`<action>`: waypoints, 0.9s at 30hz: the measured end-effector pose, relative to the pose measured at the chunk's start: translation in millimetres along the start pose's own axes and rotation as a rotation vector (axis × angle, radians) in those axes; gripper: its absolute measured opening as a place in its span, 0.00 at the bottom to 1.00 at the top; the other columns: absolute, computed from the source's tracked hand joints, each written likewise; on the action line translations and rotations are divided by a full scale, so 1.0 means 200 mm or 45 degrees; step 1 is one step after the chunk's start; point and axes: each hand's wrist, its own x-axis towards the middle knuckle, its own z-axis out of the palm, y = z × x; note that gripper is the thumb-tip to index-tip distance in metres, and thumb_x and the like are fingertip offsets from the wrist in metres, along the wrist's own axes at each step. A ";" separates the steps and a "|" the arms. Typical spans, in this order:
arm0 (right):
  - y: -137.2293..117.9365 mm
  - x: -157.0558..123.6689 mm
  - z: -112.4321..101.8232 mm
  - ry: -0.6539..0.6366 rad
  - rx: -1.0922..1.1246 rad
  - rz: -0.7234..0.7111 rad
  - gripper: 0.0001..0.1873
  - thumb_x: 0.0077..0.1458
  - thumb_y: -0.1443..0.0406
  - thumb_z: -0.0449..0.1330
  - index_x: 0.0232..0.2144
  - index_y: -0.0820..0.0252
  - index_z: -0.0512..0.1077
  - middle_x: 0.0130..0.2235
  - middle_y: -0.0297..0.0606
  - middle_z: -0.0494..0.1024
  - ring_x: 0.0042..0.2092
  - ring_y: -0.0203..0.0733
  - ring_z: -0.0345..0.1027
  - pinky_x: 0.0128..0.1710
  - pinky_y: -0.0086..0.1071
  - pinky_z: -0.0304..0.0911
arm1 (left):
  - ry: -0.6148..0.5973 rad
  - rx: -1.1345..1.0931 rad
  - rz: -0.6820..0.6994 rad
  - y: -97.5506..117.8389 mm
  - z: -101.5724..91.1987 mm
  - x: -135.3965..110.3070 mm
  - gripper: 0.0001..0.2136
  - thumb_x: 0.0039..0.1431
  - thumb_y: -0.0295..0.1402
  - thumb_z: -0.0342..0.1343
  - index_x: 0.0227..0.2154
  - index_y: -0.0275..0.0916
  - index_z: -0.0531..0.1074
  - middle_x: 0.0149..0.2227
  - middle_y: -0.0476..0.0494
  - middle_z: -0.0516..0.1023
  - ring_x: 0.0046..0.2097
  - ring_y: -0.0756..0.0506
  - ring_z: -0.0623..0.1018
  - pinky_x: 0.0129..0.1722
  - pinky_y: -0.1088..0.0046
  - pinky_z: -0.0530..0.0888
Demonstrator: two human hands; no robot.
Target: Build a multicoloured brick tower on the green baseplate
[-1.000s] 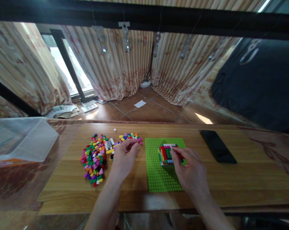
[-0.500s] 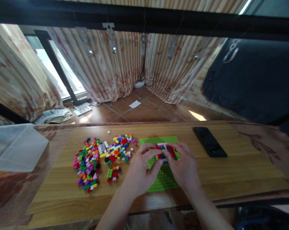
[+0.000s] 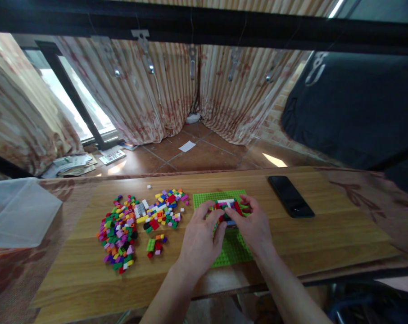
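A small structure of toy building bricks (image 3: pixel 226 202), with red, white, green and blue parts, sits over a green baseplate (image 3: pixel 233 252). My left hand (image 3: pixel 201 231) curls round the structure's left side, thumb and fingers closed on it. From the right, my right hand (image 3: pixel 255 227) has its thumb pressed on the top of the bricks, while its fingers bend round the far right edge. Both hands hide part of the structure and the plate. Whether a loose brick is under the right thumb cannot be seen.
Left of the plate lies a large pile of loose coloured bricks (image 3: pixel 118 234), with a smaller cluster (image 3: pixel 156 245) nearer me. A black phone (image 3: pixel 291 196) rests on the wooden table (image 3: pixel 339 234) at right. A translucent plastic bin (image 3: pixel 20 211) stands at far left.
The view has shifted slightly. My right thumb has moved a little on top of the bricks, and the right fingers have lifted and spread somewhat. My left hand keeps its hold.
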 end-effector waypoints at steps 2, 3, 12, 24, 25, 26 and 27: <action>0.01 0.00 0.01 -0.046 0.118 0.053 0.33 0.42 0.54 0.67 0.49 0.63 0.69 0.41 0.44 0.75 0.38 0.46 0.71 0.39 0.42 0.68 | 0.013 -0.004 0.008 0.00 0.00 0.00 0.10 0.63 0.30 0.50 0.45 0.41 0.72 0.54 0.37 0.69 0.54 0.40 0.72 0.54 0.58 0.72; 0.02 0.00 0.02 -0.066 0.176 0.071 0.32 0.42 0.55 0.67 0.49 0.63 0.68 0.40 0.43 0.75 0.38 0.45 0.71 0.38 0.41 0.68 | 0.018 -0.007 0.012 0.00 0.01 0.00 0.10 0.63 0.30 0.51 0.45 0.41 0.72 0.53 0.37 0.69 0.54 0.40 0.73 0.53 0.58 0.72; 0.00 0.01 0.06 -0.089 0.375 0.103 0.27 0.40 0.59 0.66 0.45 0.61 0.70 0.37 0.39 0.75 0.36 0.42 0.72 0.39 0.40 0.69 | 0.024 0.002 0.023 0.00 0.01 -0.01 0.10 0.63 0.29 0.49 0.45 0.41 0.71 0.53 0.36 0.68 0.51 0.41 0.74 0.51 0.59 0.74; 0.00 0.03 0.01 -0.081 0.443 0.123 0.28 0.44 0.54 0.65 0.46 0.63 0.71 0.42 0.44 0.75 0.40 0.43 0.70 0.41 0.40 0.67 | 0.122 -0.137 -0.028 0.00 -0.02 -0.01 0.11 0.65 0.31 0.50 0.48 0.41 0.71 0.51 0.39 0.72 0.51 0.44 0.74 0.52 0.65 0.73; -0.01 0.04 -0.01 -0.023 0.452 0.108 0.26 0.46 0.53 0.65 0.45 0.62 0.71 0.42 0.44 0.76 0.40 0.43 0.70 0.40 0.39 0.67 | 0.147 -0.152 -0.046 0.00 -0.03 -0.01 0.11 0.65 0.32 0.50 0.48 0.41 0.72 0.50 0.39 0.72 0.51 0.45 0.74 0.51 0.65 0.73; -0.02 0.05 -0.03 0.045 0.460 0.078 0.24 0.48 0.53 0.64 0.44 0.62 0.72 0.43 0.44 0.76 0.40 0.43 0.70 0.40 0.39 0.67 | 0.178 -0.166 -0.070 -0.01 -0.05 0.00 0.11 0.65 0.32 0.50 0.48 0.41 0.72 0.50 0.39 0.72 0.50 0.45 0.75 0.50 0.65 0.73; -0.02 0.05 -0.04 0.117 0.465 0.036 0.23 0.49 0.54 0.63 0.44 0.61 0.72 0.43 0.44 0.76 0.40 0.42 0.70 0.40 0.38 0.67 | 0.216 -0.178 -0.099 -0.02 -0.06 0.00 0.11 0.65 0.32 0.50 0.47 0.40 0.72 0.49 0.39 0.73 0.50 0.44 0.75 0.49 0.65 0.74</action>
